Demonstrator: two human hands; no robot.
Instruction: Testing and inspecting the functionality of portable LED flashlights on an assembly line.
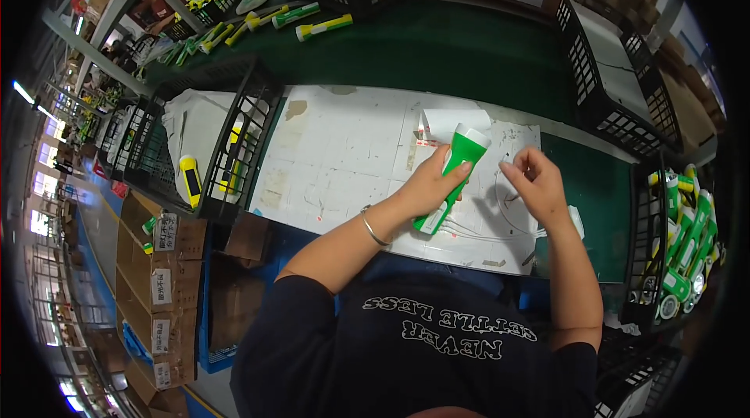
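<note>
My left hand (428,182) is wrapped round a green flashlight (471,146) with a white head. The flashlight is tilted, head up and away from me, tail low toward the board's near edge. To its right my right hand (537,183) is raised with the fingers curled in. Whether anything lies between those fingertips is hidden. A thin cord loops on the white board (336,160) below the right hand. Behind the flashlight's head stands a curled white sheet (449,119).
Left stands a black crate (234,160) holding a yellow flashlight (190,180); right, another crate (660,246) is full of green flashlights (691,238). More flashlights (324,27) lie across the green table (469,43). A black crate (601,82) is at back right, cardboard bins (168,301) at lower left.
</note>
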